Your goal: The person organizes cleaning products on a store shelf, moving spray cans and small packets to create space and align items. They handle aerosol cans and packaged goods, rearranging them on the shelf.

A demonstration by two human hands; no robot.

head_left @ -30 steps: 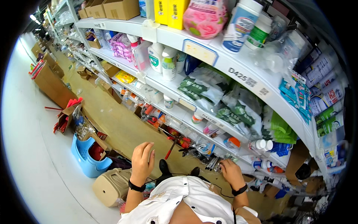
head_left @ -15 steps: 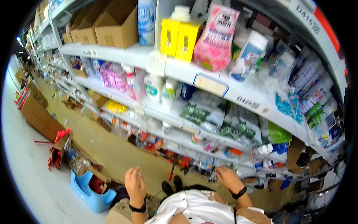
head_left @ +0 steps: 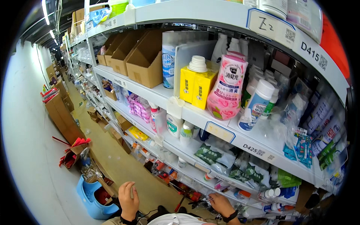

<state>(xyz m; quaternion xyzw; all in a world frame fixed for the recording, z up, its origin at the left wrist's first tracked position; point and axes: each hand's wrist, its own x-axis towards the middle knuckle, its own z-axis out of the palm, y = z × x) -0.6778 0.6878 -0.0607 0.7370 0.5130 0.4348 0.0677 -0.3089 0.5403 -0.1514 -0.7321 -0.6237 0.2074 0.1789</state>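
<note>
My left hand [head_left: 128, 199] is raised at the lower middle, over the aisle floor. Its fingers stretch upward, partly spread, with nothing in them. To the right, my right hand [head_left: 221, 204] hovers in front of the lower shelves with its fingers loosely bent and apart; I see nothing held in it. Both wrists wear black bands. On the shelf ahead stand a pink pouch-shaped bottle [head_left: 228, 88], two yellow boxes [head_left: 197, 87] topped by a stack of white caps [head_left: 197, 64], and a white-capped blue bottle [head_left: 256, 106]. Neither hand touches these.
Open cardboard boxes [head_left: 144, 62] and a tall blue spray can [head_left: 168, 67] stand on the same shelf. Green-and-white packets [head_left: 215, 154] lie one shelf lower. At left are a blue plastic stool [head_left: 91, 200], a carton with red items [head_left: 71, 157] and a white wall [head_left: 28, 123].
My view has tilted upward, bringing the upper shelf and ceiling lights into sight. Both hands now sit lower in the picture and slightly to the left, still apart from the goods.
</note>
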